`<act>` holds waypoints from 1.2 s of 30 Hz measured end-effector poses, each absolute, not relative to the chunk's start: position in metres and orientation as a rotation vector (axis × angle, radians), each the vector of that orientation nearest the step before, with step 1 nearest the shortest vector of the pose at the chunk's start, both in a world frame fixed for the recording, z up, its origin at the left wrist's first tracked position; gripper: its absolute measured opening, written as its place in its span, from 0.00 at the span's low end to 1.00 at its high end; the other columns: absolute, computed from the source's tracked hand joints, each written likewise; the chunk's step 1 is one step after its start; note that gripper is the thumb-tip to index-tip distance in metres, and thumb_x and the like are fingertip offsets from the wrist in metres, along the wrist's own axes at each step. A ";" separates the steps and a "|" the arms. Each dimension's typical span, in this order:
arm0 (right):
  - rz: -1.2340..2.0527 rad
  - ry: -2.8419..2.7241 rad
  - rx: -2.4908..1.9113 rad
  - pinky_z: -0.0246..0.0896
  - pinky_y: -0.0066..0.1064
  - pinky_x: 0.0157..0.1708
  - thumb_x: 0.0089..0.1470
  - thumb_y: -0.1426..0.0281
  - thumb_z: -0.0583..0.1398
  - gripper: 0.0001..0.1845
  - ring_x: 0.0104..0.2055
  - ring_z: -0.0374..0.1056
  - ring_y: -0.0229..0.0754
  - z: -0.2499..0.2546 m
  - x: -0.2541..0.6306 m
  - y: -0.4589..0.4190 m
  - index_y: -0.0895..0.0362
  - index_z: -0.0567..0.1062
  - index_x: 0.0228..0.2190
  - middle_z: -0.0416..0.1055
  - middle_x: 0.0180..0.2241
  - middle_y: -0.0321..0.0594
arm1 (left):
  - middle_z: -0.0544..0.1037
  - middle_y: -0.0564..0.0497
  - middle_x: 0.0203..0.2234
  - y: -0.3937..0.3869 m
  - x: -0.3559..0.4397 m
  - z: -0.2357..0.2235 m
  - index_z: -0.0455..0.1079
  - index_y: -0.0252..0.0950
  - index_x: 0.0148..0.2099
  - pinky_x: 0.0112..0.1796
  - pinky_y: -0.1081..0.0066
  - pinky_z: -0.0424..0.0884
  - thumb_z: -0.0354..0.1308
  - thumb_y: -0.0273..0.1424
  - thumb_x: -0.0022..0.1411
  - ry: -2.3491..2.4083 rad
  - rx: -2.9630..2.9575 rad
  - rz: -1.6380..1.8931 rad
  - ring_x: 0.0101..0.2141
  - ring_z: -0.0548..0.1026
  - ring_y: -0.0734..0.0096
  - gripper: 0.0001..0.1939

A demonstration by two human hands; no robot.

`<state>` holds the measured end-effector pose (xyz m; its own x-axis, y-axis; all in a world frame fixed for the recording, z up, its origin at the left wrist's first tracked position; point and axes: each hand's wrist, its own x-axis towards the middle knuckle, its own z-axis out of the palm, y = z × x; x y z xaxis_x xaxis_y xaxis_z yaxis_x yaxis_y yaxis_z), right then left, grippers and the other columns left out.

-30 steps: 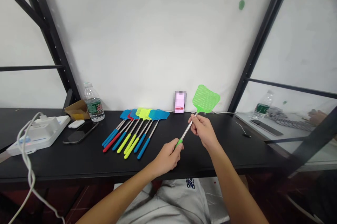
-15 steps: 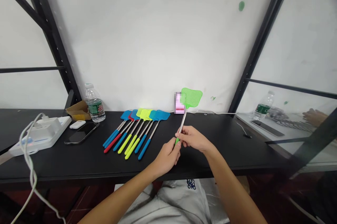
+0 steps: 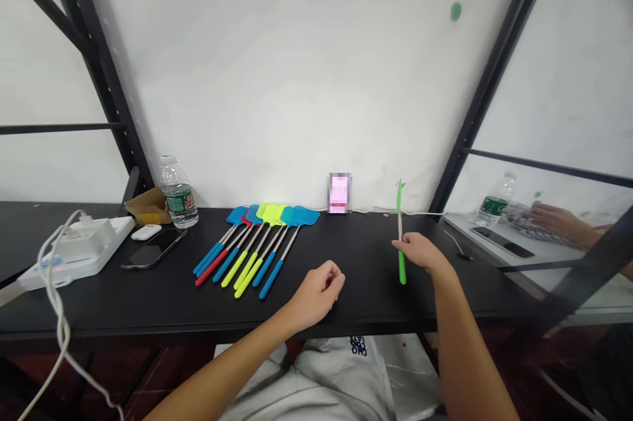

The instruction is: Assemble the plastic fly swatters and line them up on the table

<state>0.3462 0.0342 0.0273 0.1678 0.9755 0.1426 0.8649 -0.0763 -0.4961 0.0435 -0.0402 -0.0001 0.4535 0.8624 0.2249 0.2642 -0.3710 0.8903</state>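
Right end of the tabletop (image 3: 475, 243): one green plastic fly swatter (image 3: 400, 223) stands upright, mesh head edge-on, its steel shaft gripped in the closed right hand (image 3: 418, 251). Left hand (image 3: 316, 294) rests loosely curled, empty, on the tabletop's near edge. Nearby, nine swatters (image 3: 257, 253) lie fanned: five blue, three yellow, one red.

A plain indoor work area is shown, more like an office or workroom than a home. A black surface (image 3: 366, 256) runs along a bare white wall (image 3: 277, 78), framed by black steel shelving uprights (image 3: 99, 78) at 10 and 2 o'clock. Toward 9 o'clock, a power strip (image 3: 84, 249), a smartphone (image 3: 153, 248) and a water bottle (image 3: 179, 193) are placed near a row of fly swatters (image 3: 271, 213). At 3 o'clock, a second bench (image 3: 499, 243) is seen, with another person's hand (image 3: 556, 220) over it.
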 end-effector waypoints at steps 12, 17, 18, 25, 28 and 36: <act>0.241 -1.643 -2.293 0.56 0.32 0.27 0.50 0.58 0.59 0.15 0.28 0.69 0.45 0.006 0.380 0.045 0.56 0.70 0.22 0.73 0.27 0.45 | 0.66 0.56 0.21 -0.041 0.044 0.003 0.62 0.37 0.33 0.24 0.76 0.57 0.47 0.42 0.64 0.981 1.911 0.883 0.23 0.64 0.76 0.15; 0.230 -1.575 -2.427 0.60 0.34 0.30 0.46 0.55 0.62 0.16 0.33 0.72 0.50 -0.001 0.385 0.051 0.57 0.74 0.27 0.74 0.30 0.50 | 0.67 0.56 0.21 -0.041 0.043 0.005 0.62 0.36 0.32 0.24 0.75 0.57 0.48 0.42 0.64 0.975 1.932 0.852 0.23 0.64 0.76 0.14; 0.228 -1.553 -2.450 0.61 0.35 0.30 0.46 0.55 0.62 0.17 0.34 0.73 0.52 -0.001 0.386 0.051 0.57 0.75 0.28 0.74 0.31 0.51 | 0.67 0.56 0.22 -0.041 0.043 0.006 0.63 0.36 0.32 0.24 0.75 0.57 0.48 0.42 0.64 0.975 1.944 0.848 0.23 0.64 0.76 0.15; 0.246 -1.519 -2.476 0.62 0.37 0.33 0.45 0.54 0.63 0.20 0.38 0.73 0.55 -0.002 0.388 0.050 0.59 0.76 0.30 0.74 0.35 0.55 | 0.67 0.55 0.22 -0.045 0.042 0.009 0.63 0.37 0.31 0.25 0.74 0.56 0.47 0.38 0.65 1.043 2.145 0.932 0.24 0.64 0.75 0.13; 0.275 -1.520 -2.457 0.61 0.35 0.32 0.44 0.54 0.64 0.19 0.37 0.73 0.53 -0.002 0.390 0.049 0.58 0.75 0.29 0.74 0.34 0.53 | 0.69 0.54 0.23 -0.044 0.032 0.020 0.64 0.38 0.32 0.29 0.72 0.57 0.51 0.36 0.63 1.202 2.367 0.955 0.26 0.66 0.72 0.09; 0.164 -1.563 -2.195 0.56 0.34 0.27 0.51 0.51 0.58 0.21 0.30 0.69 0.49 0.050 0.355 0.010 0.56 0.73 0.23 0.73 0.27 0.48 | 0.75 0.47 0.30 -0.014 -0.029 0.052 0.66 0.37 0.35 0.31 0.70 0.60 0.52 0.39 0.62 1.947 2.535 0.529 0.34 0.74 0.61 0.11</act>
